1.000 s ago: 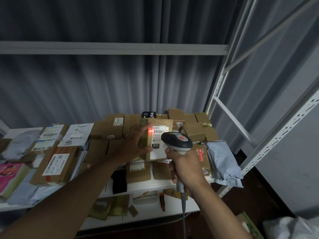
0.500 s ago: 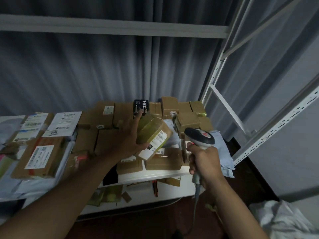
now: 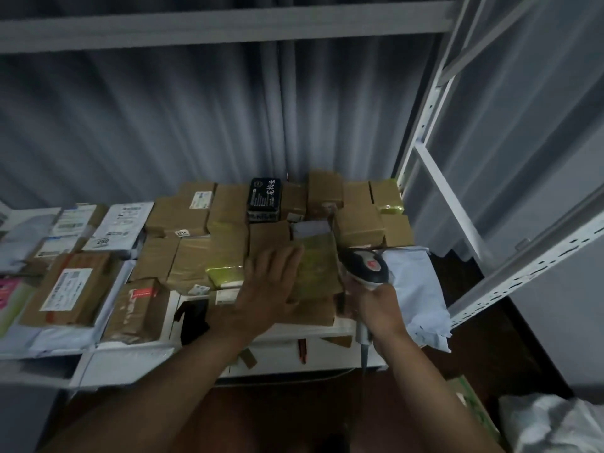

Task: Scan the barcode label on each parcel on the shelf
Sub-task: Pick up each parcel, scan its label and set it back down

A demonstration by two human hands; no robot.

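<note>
Many brown cardboard parcels cover the white shelf (image 3: pixel 313 330). My left hand (image 3: pixel 268 286) lies flat, fingers straight, on a tape-wrapped brown parcel (image 3: pixel 318 273) lying label-down near the shelf's front. My right hand (image 3: pixel 371 299) grips the handle of a grey barcode scanner (image 3: pixel 364 264) with a red mark on its head, just right of that parcel; its cable hangs down. No red scan light shows. A black box with white characters (image 3: pixel 264 199) stands at the back.
White and grey mailer bags lie at the left (image 3: pixel 121 225) and at the right end (image 3: pixel 415 286). Labelled parcels (image 3: pixel 67 289) fill the left side. White perforated shelf uprights (image 3: pixel 519 273) rise on the right. A lower shelf holds scraps. A crumpled white bag (image 3: pixel 549 423) lies on the floor.
My left hand has laid the held parcel down on the pile and now rests flat on it. The scanner's red light has gone out and the scanner has lowered.
</note>
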